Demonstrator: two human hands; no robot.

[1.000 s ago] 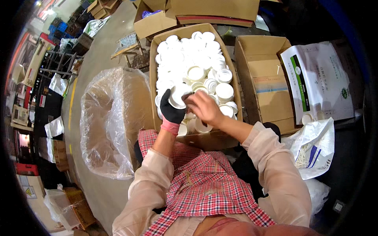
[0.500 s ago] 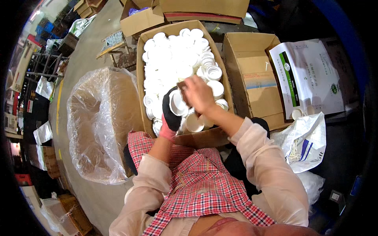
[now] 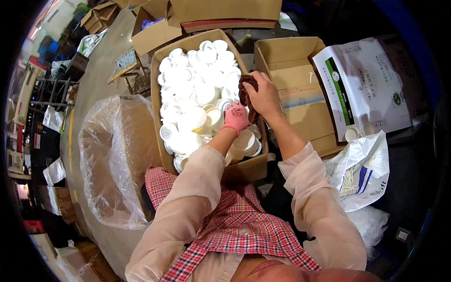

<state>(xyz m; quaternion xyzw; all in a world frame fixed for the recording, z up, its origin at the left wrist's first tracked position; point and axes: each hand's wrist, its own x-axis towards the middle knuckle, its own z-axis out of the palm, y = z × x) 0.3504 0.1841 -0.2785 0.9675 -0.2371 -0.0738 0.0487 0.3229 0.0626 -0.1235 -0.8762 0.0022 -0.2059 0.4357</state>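
A large cardboard box [image 3: 157, 89] is heaped with round white plastic lids [image 3: 192, 117]. My left hand [image 3: 236, 117], in a pink glove, reaches back-up into the heap at the right side of the box. Its fingers point down among the lids, and their tips are hidden, so I cannot see whether they grip one. Beside it, over the box's right edge, my bare right hand [image 3: 264, 96] is closed on a crumpled dark brown cloth [image 3: 248, 89]. Part of the cloth hangs down next to the gloved fingers.
To the right stands an open cardboard box [image 3: 300, 77], with a printed white sheet [image 3: 366, 89] beside it. A white plastic bag [image 3: 361, 174] lies nearer me. On the left is a box in clear plastic wrap [image 3: 117, 160]; a small stool [image 3: 124, 68] stands farther off.
My left hand held a white lid against the cloth; now it is turned back-up, lower in the heap, without that lid showing. My right hand moved right with the cloth. The view shifted slightly.
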